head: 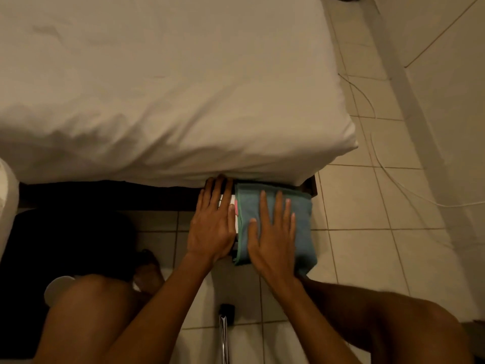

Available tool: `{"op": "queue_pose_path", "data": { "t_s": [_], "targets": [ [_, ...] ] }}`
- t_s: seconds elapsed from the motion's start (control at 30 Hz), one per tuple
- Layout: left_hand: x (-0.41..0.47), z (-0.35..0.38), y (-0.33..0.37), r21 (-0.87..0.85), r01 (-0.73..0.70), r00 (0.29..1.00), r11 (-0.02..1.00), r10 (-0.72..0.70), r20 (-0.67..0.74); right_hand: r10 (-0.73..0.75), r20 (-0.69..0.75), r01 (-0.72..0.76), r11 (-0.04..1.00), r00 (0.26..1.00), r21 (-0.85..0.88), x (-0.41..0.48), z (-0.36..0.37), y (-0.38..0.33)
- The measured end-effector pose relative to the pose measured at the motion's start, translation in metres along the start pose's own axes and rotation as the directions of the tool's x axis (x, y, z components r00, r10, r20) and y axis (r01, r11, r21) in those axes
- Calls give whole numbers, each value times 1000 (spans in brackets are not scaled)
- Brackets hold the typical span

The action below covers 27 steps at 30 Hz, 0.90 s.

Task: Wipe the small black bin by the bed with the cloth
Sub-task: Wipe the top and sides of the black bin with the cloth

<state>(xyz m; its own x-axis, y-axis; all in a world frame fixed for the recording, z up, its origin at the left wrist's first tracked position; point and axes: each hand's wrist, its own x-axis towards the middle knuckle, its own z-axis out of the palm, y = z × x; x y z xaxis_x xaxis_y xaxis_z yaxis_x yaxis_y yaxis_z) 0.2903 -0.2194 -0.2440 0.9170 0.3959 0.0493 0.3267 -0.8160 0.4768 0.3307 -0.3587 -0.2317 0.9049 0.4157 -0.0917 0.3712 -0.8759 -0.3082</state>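
Observation:
The small black bin (234,248) stands on the tiled floor against the bed's near edge, almost wholly hidden under my hands and the cloth. A folded blue cloth (301,222) with a green hem lies over its top and right side. My right hand (273,232) presses flat on the cloth, fingers spread. To its left, my left hand (214,222) lies flat on the bin with its fingertips reaching under the mattress. Something white and pink shows between the two hands.
The bed with its white sheet (170,88) overhangs a dark frame (105,195). A black mat (65,245) covers the floor at left. A white cable (393,179) trails over the tiles at right. A metal object (224,334) stands between my knees.

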Motion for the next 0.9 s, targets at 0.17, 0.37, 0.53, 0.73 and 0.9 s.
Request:
{"op": "queue_pose_path", "data": {
  "t_s": [0.17,0.37,0.53,0.73,0.9],
  "targets": [
    [-5,6,13,-29,77,997,997,-78,-25,152,-45,-150,988,987,47,31,-11,22],
    [-3,6,9,-48,40,999,998,-40,0,99,20,-99,995,995,10,-3,-6,9],
    [-2,5,8,-28,31,999,999,-31,11,88,-14,-87,995,996,58,43,-17,32],
    [10,5,9,6,-58,996,998,58,67,55,20,-55,998,998,9,-9,-12,32],
    [6,9,23,63,-39,998,997,36,58,30,-8,-29,999,1000,15,21,-18,37]
  ]
}}
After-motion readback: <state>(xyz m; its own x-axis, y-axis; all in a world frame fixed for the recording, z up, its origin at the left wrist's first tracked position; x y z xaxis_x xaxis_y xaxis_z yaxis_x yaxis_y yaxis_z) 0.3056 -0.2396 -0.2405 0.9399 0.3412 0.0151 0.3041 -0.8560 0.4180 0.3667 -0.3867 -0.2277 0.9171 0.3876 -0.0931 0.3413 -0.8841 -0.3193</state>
